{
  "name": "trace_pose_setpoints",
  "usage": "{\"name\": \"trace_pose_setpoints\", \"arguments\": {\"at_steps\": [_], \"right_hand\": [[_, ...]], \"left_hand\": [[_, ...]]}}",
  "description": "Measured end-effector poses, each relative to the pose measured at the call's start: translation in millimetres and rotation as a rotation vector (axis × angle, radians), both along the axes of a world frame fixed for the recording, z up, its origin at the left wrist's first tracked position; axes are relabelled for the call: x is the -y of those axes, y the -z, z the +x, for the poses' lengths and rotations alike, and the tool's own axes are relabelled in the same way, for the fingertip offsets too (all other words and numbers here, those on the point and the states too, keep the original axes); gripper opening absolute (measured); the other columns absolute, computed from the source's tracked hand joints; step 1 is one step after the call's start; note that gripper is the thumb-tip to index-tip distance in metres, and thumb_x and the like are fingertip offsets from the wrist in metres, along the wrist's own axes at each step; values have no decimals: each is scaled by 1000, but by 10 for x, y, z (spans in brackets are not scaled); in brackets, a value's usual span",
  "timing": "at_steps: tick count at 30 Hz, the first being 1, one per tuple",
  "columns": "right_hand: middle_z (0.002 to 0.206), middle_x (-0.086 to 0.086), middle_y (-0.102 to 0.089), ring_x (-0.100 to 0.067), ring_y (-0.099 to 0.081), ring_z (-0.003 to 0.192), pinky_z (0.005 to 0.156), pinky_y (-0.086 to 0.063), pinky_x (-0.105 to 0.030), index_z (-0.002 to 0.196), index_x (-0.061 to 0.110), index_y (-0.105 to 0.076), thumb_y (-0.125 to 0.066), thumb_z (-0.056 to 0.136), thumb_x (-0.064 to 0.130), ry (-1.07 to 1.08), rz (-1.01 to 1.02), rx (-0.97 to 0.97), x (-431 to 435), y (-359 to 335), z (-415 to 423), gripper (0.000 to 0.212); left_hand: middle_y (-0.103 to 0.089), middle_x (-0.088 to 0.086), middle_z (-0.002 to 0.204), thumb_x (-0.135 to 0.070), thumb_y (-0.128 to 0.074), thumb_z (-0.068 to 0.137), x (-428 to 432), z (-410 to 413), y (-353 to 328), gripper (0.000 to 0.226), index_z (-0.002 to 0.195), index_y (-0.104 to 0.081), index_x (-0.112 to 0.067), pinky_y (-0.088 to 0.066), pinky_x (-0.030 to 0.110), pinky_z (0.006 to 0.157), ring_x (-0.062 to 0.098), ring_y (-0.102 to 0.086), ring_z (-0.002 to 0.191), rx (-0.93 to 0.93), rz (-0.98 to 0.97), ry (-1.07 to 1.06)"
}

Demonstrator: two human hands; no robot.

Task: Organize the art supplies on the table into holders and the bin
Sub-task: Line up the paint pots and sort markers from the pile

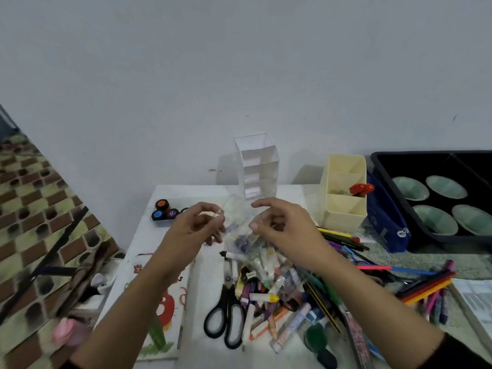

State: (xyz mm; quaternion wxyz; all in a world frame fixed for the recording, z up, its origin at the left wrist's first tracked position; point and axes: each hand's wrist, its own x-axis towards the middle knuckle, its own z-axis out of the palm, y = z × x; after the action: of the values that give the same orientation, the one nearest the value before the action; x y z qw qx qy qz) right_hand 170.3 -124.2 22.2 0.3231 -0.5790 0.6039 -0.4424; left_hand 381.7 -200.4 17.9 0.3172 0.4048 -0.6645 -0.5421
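- The left hand (197,226) and the right hand (283,225) are held raised over the middle of the desk (205,278). The fingers of each are curled and pinch the top edge of a clear plastic bag (241,235), which is stretched between them.
- The bag's lower end is seen touching a heap of markers and crayons (271,296); its contents are too blurred to tell.
- Scissors (226,312) are laid just left of the heap. A bare strip of desk is left between them and a colouring book (162,302) by the left edge.
- Paint pots (165,211) are grouped near the back left corner.
- A white tiered holder (257,166) is stood at the back edge, close to the wall, behind the hands.
- A cream holder (343,206) is stood to its right, with a red marker (361,189) in one compartment.
- A blue pouch (386,217) is wedged between the cream holder and a black bin (415,163) at the far right.
- Coloured pencils (426,286) are spread towards the right edge.
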Motion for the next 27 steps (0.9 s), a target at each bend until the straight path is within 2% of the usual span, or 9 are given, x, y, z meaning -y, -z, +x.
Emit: {"name": "trace_pose_setpoints", "arguments": {"at_steps": [5, 8, 11, 15, 20, 22, 24, 26, 27], "right_hand": [[89, 5, -70, -14, -69, 79, 68, -51, -24, 124, 29, -64, -72, 91, 34, -53, 193, -76, 189, 67, 139, 35], [86, 4, -70, -15, -68, 74, 65, -49, -23, 110, 29, -70, -73, 89, 40, 21, 198, -87, 270, 161, 191, 23], [85, -6, -68, -18, -66, 65, 63, -51, -22, 98, 18, -75, -78, 87, 25, 125, 168, 134, 353, 211, 257, 13], [79, -11, -64, -17, -59, 61, 59, -51, -25, 103, 2, -72, -79, 83, 6, 169, 206, 506, 454, 270, 363, 21], [89, -17, -67, -26, -66, 84, 88, -53, -38, 111, 1, -70, -71, 86, -4, 182, 227, 715, 544, 368, 397, 26], [94, -19, -68, -27, -66, 87, 86, -54, -36, 110, 2, -71, -69, 87, -6, 202, 203, 704, 566, 391, 398, 24], [99, -19, -71, -31, -68, 91, 86, -55, -36, 106, 5, -73, -71, 87, -4, 235, 148, 592, 593, 422, 414, 22], [100, -14, -73, -31, -71, 97, 89, -56, -37, 101, 10, -74, -73, 86, -3, 255, 77, 478, 608, 435, 441, 20], [98, -10, -73, -28, -72, 97, 89, -56, -36, 98, 11, -74, -73, 86, -3, 257, 41, 442, 614, 431, 460, 19]], "left_hand": [[-71, 14, 86, -24, -69, 89, 182, 451, -10, 26, 108, -70, -6, -55, 44, 85, 25, -66, 76, -140, 132, -177], [-71, 16, 89, -25, -71, 85, 273, 668, 3, 31, 111, -70, -8, -56, 47, 90, 26, -68, 77, -161, 207, -211], [-71, 20, 103, -18, -69, 86, 319, 841, 44, 35, 120, -65, -14, -56, 48, 92, 31, -70, 87, -139, 288, -151], [-75, 12, 102, -9, -68, 89, 409, 975, 151, 38, 122, -58, -23, -58, 46, 89, 31, -72, 96, -35, 338, -81], [-75, 11, 105, -8, -70, 88, 536, 1089, 215, 41, 123, -55, -23, -54, 54, 93, 33, -72, 98, 12, 345, -52], [-74, 15, 105, -6, -71, 87, 568, 1114, 205, 42, 123, -56, -21, -55, 53, 92, 35, -71, 98, 1, 327, -12], [-74, 12, 103, -7, -70, 88, 604, 1130, 194, 39, 122, -58, -19, -58, 46, 87, 31, -72, 97, 40, 275, 48], [-74, 6, 105, -20, -70, 90, 658, 1149, 206, 34, 122, -60, -21, -60, 38, 85, 24, -72, 99, 110, 192, 113], [-73, 4, 107, -34, -70, 90, 686, 1160, 209, 34, 122, -61, -23, -59, 38, 87, 21, -71, 102, 139, 163, 133]]}}
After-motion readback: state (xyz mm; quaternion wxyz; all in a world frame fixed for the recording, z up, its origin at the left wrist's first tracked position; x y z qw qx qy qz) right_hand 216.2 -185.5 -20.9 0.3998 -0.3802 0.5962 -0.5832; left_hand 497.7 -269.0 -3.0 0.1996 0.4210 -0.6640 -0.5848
